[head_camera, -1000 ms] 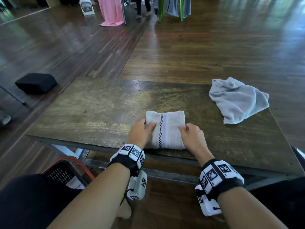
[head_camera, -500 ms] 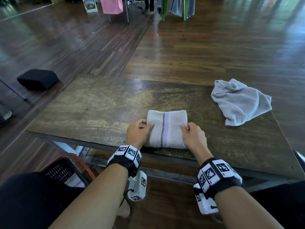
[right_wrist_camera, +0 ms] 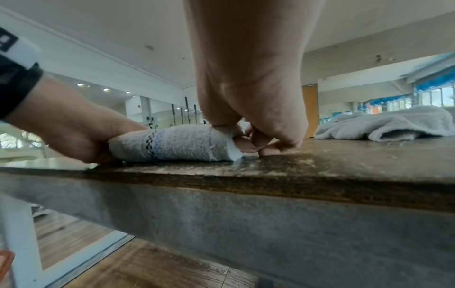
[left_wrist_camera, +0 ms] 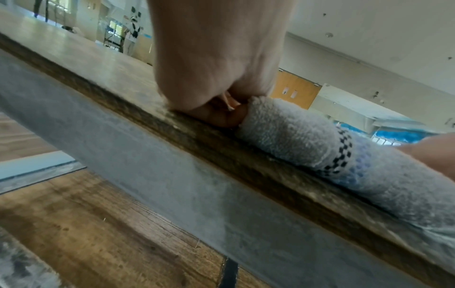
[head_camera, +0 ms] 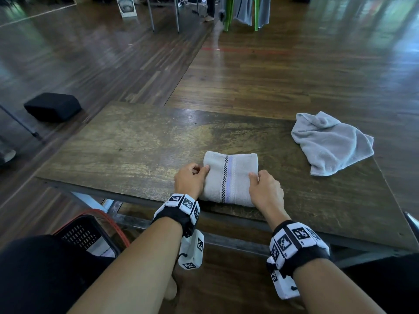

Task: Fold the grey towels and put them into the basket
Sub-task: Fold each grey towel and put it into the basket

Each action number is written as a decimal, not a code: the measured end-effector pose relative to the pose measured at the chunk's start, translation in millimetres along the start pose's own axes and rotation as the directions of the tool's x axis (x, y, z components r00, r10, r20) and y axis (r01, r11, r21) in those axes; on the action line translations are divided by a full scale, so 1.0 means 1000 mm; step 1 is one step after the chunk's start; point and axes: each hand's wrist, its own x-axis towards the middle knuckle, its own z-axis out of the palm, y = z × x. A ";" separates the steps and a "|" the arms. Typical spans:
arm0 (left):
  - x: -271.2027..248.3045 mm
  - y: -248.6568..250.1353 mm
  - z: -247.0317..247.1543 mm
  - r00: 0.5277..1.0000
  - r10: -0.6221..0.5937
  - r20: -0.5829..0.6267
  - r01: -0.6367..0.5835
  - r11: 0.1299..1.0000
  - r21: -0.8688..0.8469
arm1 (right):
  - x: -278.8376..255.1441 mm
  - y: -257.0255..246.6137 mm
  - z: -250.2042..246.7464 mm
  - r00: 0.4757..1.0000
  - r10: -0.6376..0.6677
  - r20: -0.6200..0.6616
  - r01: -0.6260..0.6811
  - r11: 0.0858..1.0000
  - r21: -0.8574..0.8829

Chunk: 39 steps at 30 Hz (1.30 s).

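Observation:
A folded grey towel [head_camera: 230,177] with a black checked stripe lies near the front edge of the wooden table [head_camera: 136,143]. My left hand [head_camera: 190,179] pinches its left side, thumb on top and fingers curled beneath [left_wrist_camera: 221,115]. My right hand [head_camera: 265,189] grips its right side [right_wrist_camera: 243,140] the same way. A second grey towel [head_camera: 328,143] lies crumpled at the table's far right [right_wrist_camera: 384,124]. The black basket [head_camera: 84,234] with an orange rim stands on the floor below the table's left front, holding a folded towel [head_camera: 101,249].
A black cushion [head_camera: 53,106] lies on the wooden floor to the left. Green chair legs with hanging grey cloth [head_camera: 244,12] and a white fan [head_camera: 127,6] stand far back. My dark-clothed knees fill the bottom corners.
The view has tilted slightly. Both hands stay at the folded towel's sides, with their thumbs shifted a little on its top. The towel has barely moved.

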 end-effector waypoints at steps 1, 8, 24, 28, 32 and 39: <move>0.001 0.001 0.000 1.000 -0.002 0.004 0.002 1.000 0.022 | -0.001 0.000 -0.001 1.000 -0.006 -0.006 0.006 1.000 0.007; -0.008 0.035 -0.011 0.989 0.151 -0.003 -0.143 0.942 0.302 | -0.009 -0.011 -0.005 0.919 -0.280 -0.277 0.230 0.952 -0.201; -0.026 0.016 0.013 0.826 0.287 0.486 -0.523 0.713 0.468 | -0.001 -0.009 0.014 0.901 -0.352 0.252 0.429 0.805 -0.410; -0.021 0.024 0.010 0.839 0.275 0.470 -0.536 0.567 0.625 | 0.006 -0.023 0.005 0.911 -0.320 0.260 0.412 0.718 -0.560; -0.019 0.033 0.004 0.973 0.107 0.202 -0.222 0.661 0.717 | 0.005 -0.036 -0.010 0.920 -0.292 0.262 0.390 0.609 -0.691; -0.044 0.018 -0.001 0.999 0.033 0.013 -0.034 0.819 0.573 | -0.028 -0.029 -0.013 0.933 -0.283 0.224 0.359 0.660 -0.660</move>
